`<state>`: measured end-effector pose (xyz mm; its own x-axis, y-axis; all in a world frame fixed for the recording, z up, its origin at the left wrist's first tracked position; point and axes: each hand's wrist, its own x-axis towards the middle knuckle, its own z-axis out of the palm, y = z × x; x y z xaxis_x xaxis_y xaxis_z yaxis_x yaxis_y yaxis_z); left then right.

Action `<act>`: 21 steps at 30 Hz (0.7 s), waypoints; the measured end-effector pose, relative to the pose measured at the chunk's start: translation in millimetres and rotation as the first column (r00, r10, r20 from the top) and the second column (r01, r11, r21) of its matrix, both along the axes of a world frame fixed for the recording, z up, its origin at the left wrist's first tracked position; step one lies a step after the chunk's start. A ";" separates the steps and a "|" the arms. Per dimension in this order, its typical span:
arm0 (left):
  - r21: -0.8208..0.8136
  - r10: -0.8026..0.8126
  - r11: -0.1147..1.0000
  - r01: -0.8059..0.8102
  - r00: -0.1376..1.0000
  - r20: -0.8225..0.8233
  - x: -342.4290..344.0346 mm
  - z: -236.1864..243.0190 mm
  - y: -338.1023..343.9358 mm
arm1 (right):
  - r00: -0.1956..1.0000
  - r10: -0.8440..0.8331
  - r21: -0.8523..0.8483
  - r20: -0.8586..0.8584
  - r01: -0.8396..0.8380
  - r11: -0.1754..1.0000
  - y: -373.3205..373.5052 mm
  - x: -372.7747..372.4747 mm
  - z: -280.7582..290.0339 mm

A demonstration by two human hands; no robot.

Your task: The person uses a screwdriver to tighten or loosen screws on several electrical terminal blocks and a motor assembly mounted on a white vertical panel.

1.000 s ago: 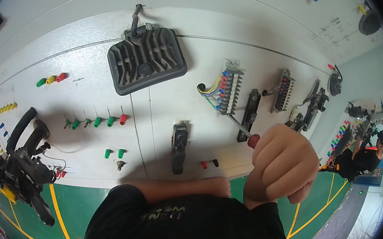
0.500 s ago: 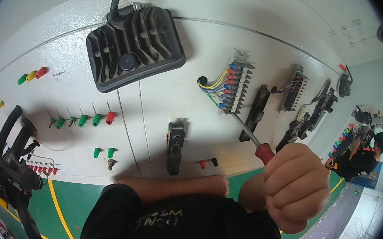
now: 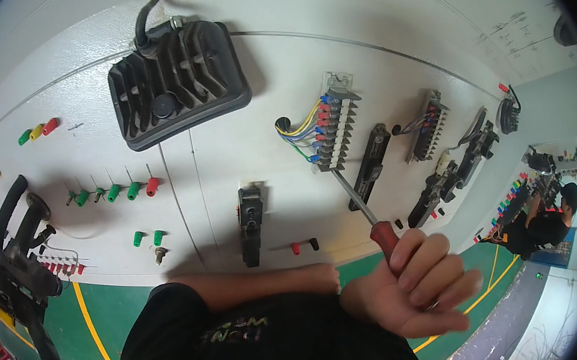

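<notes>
My right hand (image 3: 414, 286) is around the red handle of a screwdriver (image 3: 383, 234), with its fingers partly uncurled. The steel shaft slants up and left, its tip at the lower end of a terminal block (image 3: 337, 132). Yellow, blue and green wires with red and blue crimp lugs (image 3: 322, 125) run from a hole in the white panel to that block's left side. My left forearm lies across my front below the panel, and my left hand (image 3: 324, 277) looks closed, its fingertips hidden.
Beside the block stands a long black part (image 3: 370, 167), with a second terminal block (image 3: 430, 125) further right. A black finned housing (image 3: 178, 86) is mounted upper left. Green and red sockets (image 3: 114, 193) line the white panel (image 3: 215, 160). At far right a person (image 3: 546, 222) works.
My right hand has turned on the screwdriver, and its fingers have loosened from a tight fist. The panel has shifted slightly left in view; the tip stays at the block's lower end.
</notes>
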<state>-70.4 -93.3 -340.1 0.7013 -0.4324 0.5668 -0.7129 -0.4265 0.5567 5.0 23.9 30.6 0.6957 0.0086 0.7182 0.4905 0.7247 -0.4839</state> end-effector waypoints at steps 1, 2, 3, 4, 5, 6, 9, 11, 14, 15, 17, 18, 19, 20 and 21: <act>-0.098 0.001 0.995 -0.008 0.997 -0.073 -3.0 -19.4 -9.9 | 0.993 0.058 0.002 0.101 -0.059 0.998 3.0 -0.6 -3.6; -0.199 0.005 0.980 -0.034 0.989 -0.146 -7.2 -27.1 -15.5 | 0.972 0.126 -0.004 0.199 -0.128 0.992 7.3 -3.5 -6.7; 0.245 -0.142 0.955 0.166 0.984 -0.113 6.9 70.4 40.9 | 0.971 0.087 -0.056 0.222 -0.076 0.995 -3.8 5.0 -15.4; 0.247 -0.142 0.955 0.166 0.984 -0.110 8.0 71.2 41.9 | 0.971 0.086 -0.055 0.225 -0.075 0.996 -3.3 6.1 -16.2; 0.209 -0.124 0.967 0.148 0.985 -0.124 6.9 61.4 35.2 | 0.948 0.023 -0.070 0.316 -0.001 0.998 -5.0 7.1 -20.0; 0.172 -0.108 0.976 0.131 0.985 -0.138 5.8 52.0 28.5 | 0.913 -0.040 -0.076 0.406 0.077 0.994 -6.6 8.7 -21.5; 0.202 0.089 0.971 -0.129 0.977 0.195 -0.9 -67.9 -44.6 | 0.866 0.160 -0.204 0.474 -0.068 0.977 6.9 13.3 -3.2; 0.150 0.028 0.988 -0.043 0.995 0.098 1.2 -14.1 -9.3 | 0.840 0.218 -0.316 0.497 -0.058 0.947 -5.6 38.5 4.1; 0.192 -0.121 0.972 0.134 0.990 -0.076 5.0 54.6 34.5 | 0.729 0.483 -0.438 0.485 -0.276 0.856 -15.1 66.0 16.7; 0.271 -0.193 0.935 0.228 0.970 -0.150 6.6 66.5 41.4 | 0.657 0.568 -0.504 0.495 -0.316 0.804 -12.6 69.0 23.2; 0.285 -0.184 0.931 0.227 0.968 -0.169 6.0 79.8 49.6 | 0.465 0.737 -0.642 0.490 -0.379 0.666 -8.9 73.6 35.6; 0.290 -0.175 0.930 0.225 0.967 -0.188 6.1 84.4 53.0 | 0.467 0.730 -0.637 0.499 -0.374 0.674 -10.5 75.9 35.9; 0.299 -0.177 0.927 0.227 0.966 -0.186 5.2 83.7 52.8 | 0.333 0.815 -0.713 0.474 -0.397 0.577 -12.5 77.3 35.4; 0.327 -0.164 0.923 0.203 0.976 -0.142 4.2 83.3 51.8 | 0.193 0.881 -0.784 0.432 -0.401 0.473 -13.5 78.0 34.8; 0.354 -0.153 0.918 0.178 0.983 -0.097 3.4 82.4 51.3 | 0.197 0.877 -0.782 0.439 -0.396 0.481 -12.9 78.4 34.8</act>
<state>-67.0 -42.0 -257.7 0.6325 -0.7116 0.3059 -0.7574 -0.4857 0.4364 83.4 10.9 65.5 -0.5106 0.5995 0.6163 0.2434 0.7883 -0.5652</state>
